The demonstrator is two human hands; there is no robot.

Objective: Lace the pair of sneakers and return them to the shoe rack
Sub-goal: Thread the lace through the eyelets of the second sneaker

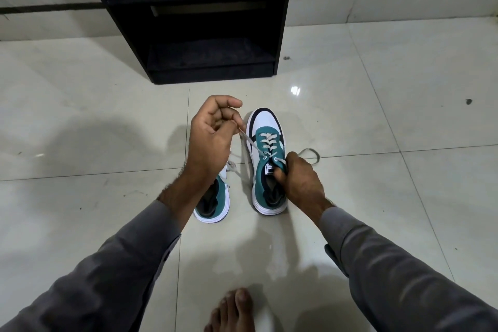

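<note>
Black wooden shoe rack (186,35) stands with both visible shelves bare. Before it on the glossy tiled floor (377,116), the right teal-and-white sneaker (266,159) has its white lace (249,140) pinched in the left hand (213,137), while the right hand (299,180) grips its tongue; the second sneaker (213,205) lies beside it.

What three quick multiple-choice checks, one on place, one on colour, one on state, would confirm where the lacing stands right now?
1. Where does the shoe rack stand?
A. Beyond the sneakers
B. Behind the person
C. Left of both arms

2. What colour is the lace?
A. Black
B. White
C. Red

3. What is the left hand doing?
A. Resting flat on the floor
B. Pulling the lace taut
C. Reaching into the rack

Answers: 1 A, the rack rises past the toe of the right sneaker. 2 B, it shows pale against the teal. 3 B, the lace runs straight from the eyelets into its pinch.
</note>
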